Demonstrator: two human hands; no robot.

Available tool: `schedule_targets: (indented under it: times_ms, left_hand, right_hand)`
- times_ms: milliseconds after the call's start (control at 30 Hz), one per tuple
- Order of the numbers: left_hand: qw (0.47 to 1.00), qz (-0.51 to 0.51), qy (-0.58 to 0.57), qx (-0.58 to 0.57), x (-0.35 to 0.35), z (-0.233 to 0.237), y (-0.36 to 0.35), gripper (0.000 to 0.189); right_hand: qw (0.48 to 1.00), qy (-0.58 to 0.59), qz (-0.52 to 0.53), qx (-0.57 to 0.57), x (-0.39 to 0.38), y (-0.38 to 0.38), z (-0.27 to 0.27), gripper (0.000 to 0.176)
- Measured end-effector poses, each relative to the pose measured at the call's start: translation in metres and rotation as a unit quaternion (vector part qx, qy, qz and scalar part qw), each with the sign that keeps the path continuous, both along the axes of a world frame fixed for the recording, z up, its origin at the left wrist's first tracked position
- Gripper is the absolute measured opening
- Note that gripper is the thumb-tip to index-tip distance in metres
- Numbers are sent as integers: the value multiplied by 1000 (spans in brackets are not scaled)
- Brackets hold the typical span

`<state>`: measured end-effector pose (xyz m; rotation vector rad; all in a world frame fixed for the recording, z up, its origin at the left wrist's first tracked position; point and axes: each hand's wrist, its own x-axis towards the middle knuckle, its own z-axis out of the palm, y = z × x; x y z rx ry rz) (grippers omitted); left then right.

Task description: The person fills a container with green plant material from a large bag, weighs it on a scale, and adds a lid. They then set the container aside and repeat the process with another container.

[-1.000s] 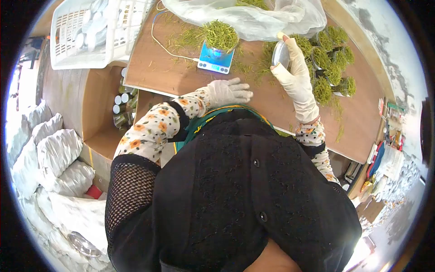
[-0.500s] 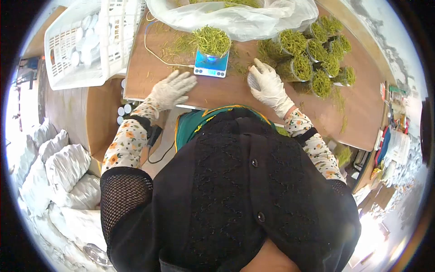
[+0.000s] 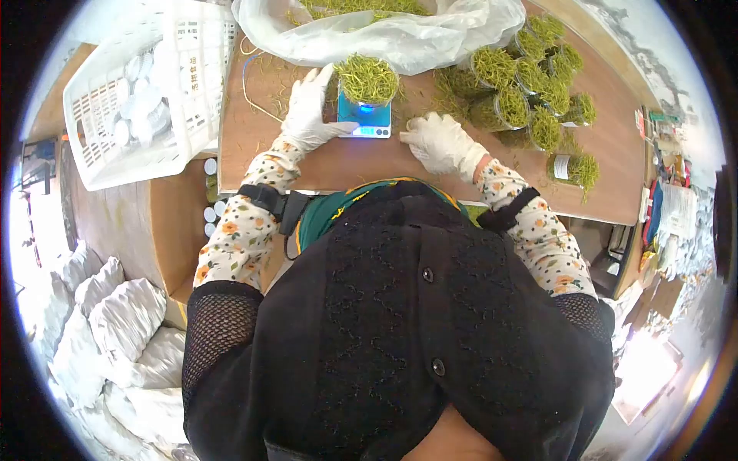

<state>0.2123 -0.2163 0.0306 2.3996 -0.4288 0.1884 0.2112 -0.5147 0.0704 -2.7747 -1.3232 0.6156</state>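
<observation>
A tub packed with green, shredded, moss-like strands [image 3: 367, 79] stands on a small blue digital scale [image 3: 377, 119] with a lit display. My left hand [image 3: 306, 115], in a white glove, is open at the scale's left side. Its fingers point away from me, and its thumb reaches across the scale's front left corner. To the right of the scale, my right hand [image 3: 444, 144], also gloved, is low over the table with its fingers curled in. Whatever is under those fingers, if anything, is hidden.
Several filled tubs [image 3: 511, 107] cluster at the right, with a labelled one [image 3: 573, 169] apart and nearer. A clear plastic bag [image 3: 400, 42] of strands lies at the back. The white basket [image 3: 165, 150] at left holds lids. Loose strands litter the table [image 3: 500, 180].
My left hand has moved up and right to the scale. My right hand has shifted slightly, its fingers more curled. A labelled tub now stands apart at the right, where loose strands lay.
</observation>
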Motion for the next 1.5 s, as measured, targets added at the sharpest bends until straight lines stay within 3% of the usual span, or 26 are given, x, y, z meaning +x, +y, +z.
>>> schedule_targets:
  times_ms: [200,300,333,533,633,733,767,833,867,900,967,1067,1200,1500]
  left_hand:
    - [991,-19,50,-119,19,-14,-21,113]
    - [989,-21,42,-139,23,-22,-23,110]
    - [990,-22,37,-137,25,-26,-24,109]
    - [990,-51,-39,-122,31,-29,-29,99]
    - [980,-19,-7,-198,31,-20,-33,93]
    - [909,-26,52,-414,33,-7,-28,90]
    - [908,-31,57,-413,35,-5,-17,88]
    - [867,-18,105,-487,19,38,-3,84]
    - [865,-20,106,-490,18,41,8,82]
    - [929,27,31,-367,17,30,24,79]
    - [896,18,41,-442,5,49,40,75]
    - [919,83,2,-385,-11,51,68,71]
    - [894,159,35,-418,-37,38,88,68]
    - [870,194,14,-453,-56,25,76,73]
  right_hand:
    - [983,-109,-128,-78,19,13,5,31]
    - [986,-125,-105,15,1,3,4,32]
    - [991,-77,-107,-10,-8,8,15,32]
    - [991,-39,-111,63,-34,0,-4,34]
    - [987,-58,-129,77,-40,-12,-16,37]
    - [988,-70,-132,46,-41,-19,-18,41]
    - [989,-70,-130,29,-40,-18,-17,43]
    - [988,-61,-137,44,-40,-7,-1,46]
    - [986,-69,-133,71,-40,-6,-5,46]
    - [984,-78,-129,98,-39,-4,-8,46]
    - [985,-70,-110,113,-33,6,-10,44]
    - [986,-67,-86,129,-26,16,-16,41]
    - [986,-77,-71,129,-25,19,-23,39]
    - [993,-56,-69,78,-22,26,-21,39]
